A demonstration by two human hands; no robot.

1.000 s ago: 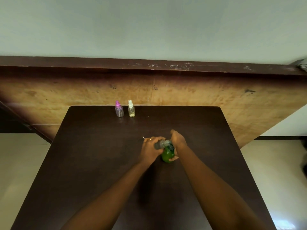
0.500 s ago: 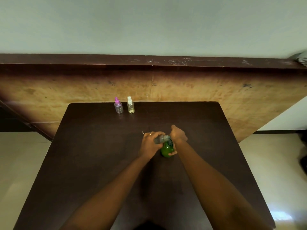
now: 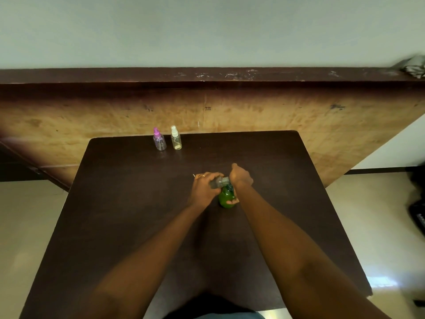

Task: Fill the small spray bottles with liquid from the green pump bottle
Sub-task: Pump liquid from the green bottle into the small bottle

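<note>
The green pump bottle (image 3: 226,198) stands upright in the middle of the dark table (image 3: 128,203). My right hand (image 3: 241,178) is curled over its pump head, with fingertips wrapped around the green body lower down. My left hand (image 3: 204,188) grips a small clear spray bottle (image 3: 219,182), tilted sideways with its open neck at the pump's nozzle. A thin white piece pokes out past the left hand's knuckles. At the table's far edge stand two more small spray bottles, one with a pink top (image 3: 159,139) and one with a white top (image 3: 176,141).
A tall wooden panel (image 3: 253,111) with a dark top ledge rises directly behind the table. Pale floor lies on both sides. A dark object (image 3: 417,217) sits on the floor at the far right.
Both hands and the bottles keep the same grip. The scene sits slightly higher in view as my head tilts down.
</note>
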